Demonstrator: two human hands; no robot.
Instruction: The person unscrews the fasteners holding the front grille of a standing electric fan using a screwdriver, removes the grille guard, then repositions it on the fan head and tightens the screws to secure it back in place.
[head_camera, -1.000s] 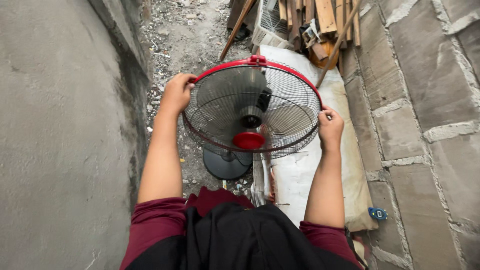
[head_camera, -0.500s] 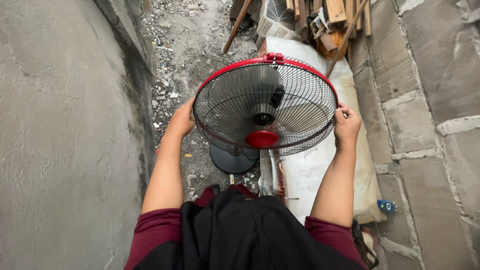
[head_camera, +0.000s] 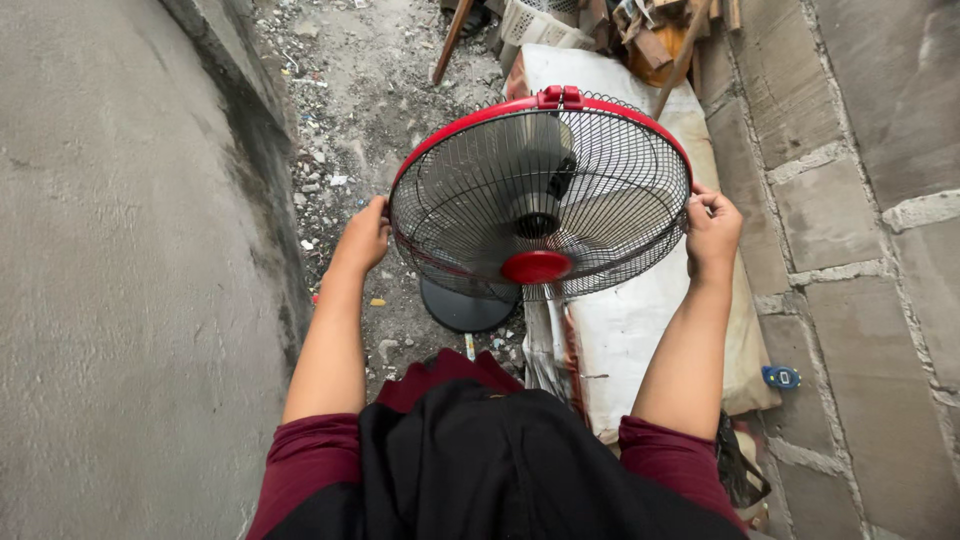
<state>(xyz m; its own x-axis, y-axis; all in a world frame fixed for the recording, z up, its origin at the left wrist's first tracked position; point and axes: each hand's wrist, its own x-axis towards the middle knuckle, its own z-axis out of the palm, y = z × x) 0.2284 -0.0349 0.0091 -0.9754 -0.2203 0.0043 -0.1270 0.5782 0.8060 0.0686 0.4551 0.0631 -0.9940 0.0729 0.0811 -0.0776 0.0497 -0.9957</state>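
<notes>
While you hold the fan (head_camera: 540, 195) out in front of you over the rubble-strewn ground (head_camera: 390, 100), both hands sit on opposite sides of its red rim. Your left hand (head_camera: 365, 238) presses against the rim's left edge with its fingers wrapped behind the wire guard, so you cannot tell how fully they close. Your right hand (head_camera: 712, 228) is curled shut around the rim's right edge, with its fingers (head_camera: 716, 203) hooked over the ring. The fan head faces up toward you, tilted slightly, with the red hub (head_camera: 536, 267) low in the guard and the red clip (head_camera: 560, 96) at the far edge. Its dark round base (head_camera: 462, 308) hangs below, near the ground; whether it touches cannot be told. Judge the unit to be moderately light but top-heavy, with a stiff rim and thin guard wires that will bend under point load. Take hold at the rim only, never by the wires or the blades behind them. Expect smooth plastic to slip in a loose grip. A concrete wall (head_camera: 130, 250) runs along your left, a block wall (head_camera: 860, 200) along your right. A white mattress (head_camera: 640, 320) lies just beyond and below the fan, with scrap wood (head_camera: 660, 40) piled at its far end.
</notes>
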